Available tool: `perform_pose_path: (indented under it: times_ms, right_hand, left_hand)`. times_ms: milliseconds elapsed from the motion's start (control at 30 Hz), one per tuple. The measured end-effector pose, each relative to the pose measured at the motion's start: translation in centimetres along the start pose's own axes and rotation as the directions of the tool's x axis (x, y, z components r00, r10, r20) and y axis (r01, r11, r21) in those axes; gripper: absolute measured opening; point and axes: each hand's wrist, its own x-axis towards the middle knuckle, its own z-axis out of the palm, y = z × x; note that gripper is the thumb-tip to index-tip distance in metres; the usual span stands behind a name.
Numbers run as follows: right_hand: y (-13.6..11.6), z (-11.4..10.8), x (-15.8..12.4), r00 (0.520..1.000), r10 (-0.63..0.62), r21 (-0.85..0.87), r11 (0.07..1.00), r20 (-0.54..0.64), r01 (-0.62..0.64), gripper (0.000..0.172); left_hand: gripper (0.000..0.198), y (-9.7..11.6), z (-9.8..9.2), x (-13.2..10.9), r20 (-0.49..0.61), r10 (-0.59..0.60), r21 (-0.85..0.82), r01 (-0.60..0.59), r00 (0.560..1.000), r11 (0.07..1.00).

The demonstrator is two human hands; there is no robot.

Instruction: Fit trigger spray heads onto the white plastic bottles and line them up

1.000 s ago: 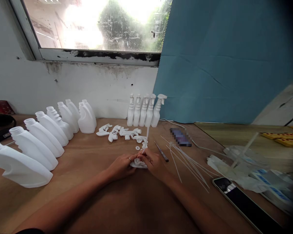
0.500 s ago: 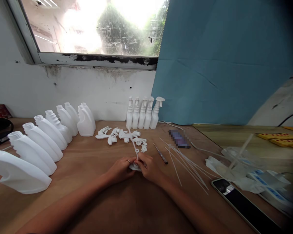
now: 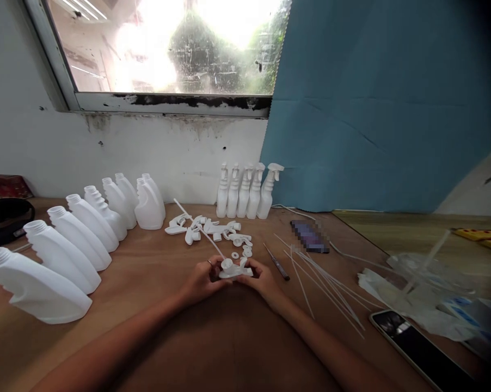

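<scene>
Between my two hands lies a white spray trigger head (image 3: 234,270), turned on its side. My left hand (image 3: 204,280) closes on its collar end, with a ring on one finger. Fingers of my right hand (image 3: 262,279) grip its other end. A thin white dip tube (image 3: 202,231) sticks out of the collar and slants up and left over the loose parts. Just beyond my hands, several loose trigger heads (image 3: 192,233) lie in a pile, with small white washers (image 3: 235,255) near them. A slim pointed tool with a dark handle (image 3: 278,265) rests right of my right hand.
Several open white bottles (image 3: 57,286) stand in a slanted row at left. Several bottles with spray heads (image 3: 244,196) stand by the wall. Loose thin tubes (image 3: 325,283), a phone (image 3: 417,348), a pixelated object (image 3: 310,236) and a clear plastic bag (image 3: 429,277) lie at right.
The trigger head has been turned over sideways, and its tube now leans left instead of nearly upright. The washer formerly seen around the tube now appears on the table. The view has shifted slightly left.
</scene>
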Motion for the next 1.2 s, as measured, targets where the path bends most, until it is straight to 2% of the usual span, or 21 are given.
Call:
perform_pose_path:
  times_ms: [67,133,200,267,367,400,433,467,567,633,700,767,833,900,967,1033,1100,1200]
  right_hand:
    - [-0.1,-0.1,0.1,0.998,0.025,0.146,0.989,-0.06,-0.016,0.032]
    - [-0.3,-0.3,0.1,0.993,0.031,0.263,0.965,-0.115,0.001,0.031]
    - [-0.3,-0.7,0.3,0.986,0.037,0.332,0.943,-0.161,0.019,0.031]
    - [-0.2,-1.0,0.6,0.982,0.061,0.385,0.923,-0.178,0.012,0.032]
    - [0.0,-1.2,0.9,0.983,0.079,0.459,0.889,-0.168,0.007,0.033]
    - [0.1,-1.2,1.0,0.984,0.071,0.476,0.879,-0.161,0.014,0.031]
    - [0.1,-1.2,1.1,0.986,0.059,0.486,0.874,-0.157,0.025,0.029]
    - [0.0,-1.3,1.1,0.987,0.048,0.49,0.871,-0.156,0.035,0.027]
    - [-0.3,-1.6,1.1,0.986,0.027,0.495,0.867,-0.165,0.059,0.024]
    - [-0.8,-1.9,1.1,0.983,0.022,0.496,0.865,-0.182,0.073,0.027]
    - [-1.3,-2.4,1.2,0.979,0.017,0.493,0.866,-0.202,0.086,0.028]
    - [-1.8,-3.2,1.2,0.972,0.013,0.49,0.865,-0.233,0.106,0.028]
    - [-2.2,-4.4,1.3,0.963,0.007,0.493,0.86,-0.27,0.132,0.027]
    - [-2.6,-5.9,1.4,0.947,0.0,0.503,0.847,-0.321,0.17,0.027]
    - [-2.8,-7.6,1.6,0.918,-0.012,0.513,0.826,-0.396,0.232,0.025]
    - [-3.0,-9.3,1.7,0.875,-0.025,0.518,0.798,-0.483,0.308,0.022]
    - [-2.9,-10.7,1.9,0.831,-0.028,0.525,0.764,-0.555,0.376,0.019]
    - [-2.8,-12.0,2.0,0.781,-0.032,0.527,0.722,-0.623,0.449,0.017]
  left_hand:
    - [0.048,-0.9,-1.4,0.6,-0.084,0.113,0.11,-0.104,0.99,0.989]
    - [0.04,-2.5,-3.9,1.5,-0.269,0.213,0.266,-0.14,0.939,0.954]
    - [0.035,-4.9,-7.1,2.6,-0.529,0.26,0.423,-0.015,0.807,0.906]
    - [0.041,-7.4,-10.4,3.4,-0.713,0.233,0.479,0.217,0.661,0.85]
    - [0.07,-10.2,-14.0,4.1,-0.91,0.149,0.35,0.525,0.386,0.776]
    - [0.078,-10.8,-14.6,4.3,-0.941,0.124,0.296,0.583,0.316,0.757]
    - [0.085,-11.2,-15.0,4.4,-0.957,0.103,0.256,0.621,0.272,0.741]
    - [0.09,-11.5,-15.2,4.5,-0.963,0.08,0.232,0.643,0.257,0.73]
    - [0.097,-11.8,-15.2,4.6,-0.954,0.008,0.215,0.663,0.301,0.717]
    - [0.095,-11.8,-15.2,4.6,-0.949,-0.024,0.203,0.669,0.313,0.715]
    - [0.089,-11.5,-15.1,4.3,-0.943,0.019,0.242,0.648,0.331,0.722]
    - [0.083,-10.9,-14.9,3.6,-0.903,0.142,0.371,0.569,0.405,0.734]
    - [0.078,-9.9,-14.4,2.8,-0.794,0.289,0.546,0.416,0.535,0.727]
    - [0.077,-8.8,-13.6,1.9,-0.628,0.396,0.675,0.217,0.67,0.705]
    - [0.074,-7.8,-12.7,1.2,-0.442,0.46,0.735,0.017,0.77,0.678]
    - [0.068,-7.0,-11.9,0.9,-0.267,0.502,0.756,-0.144,0.823,0.639]
    - [0.065,-6.4,-11.2,0.8,-0.141,0.523,0.761,-0.246,0.841,0.601]
    - [0.07,-6.0,-10.6,1.0,-0.08,0.536,0.758,-0.298,0.84,0.58]
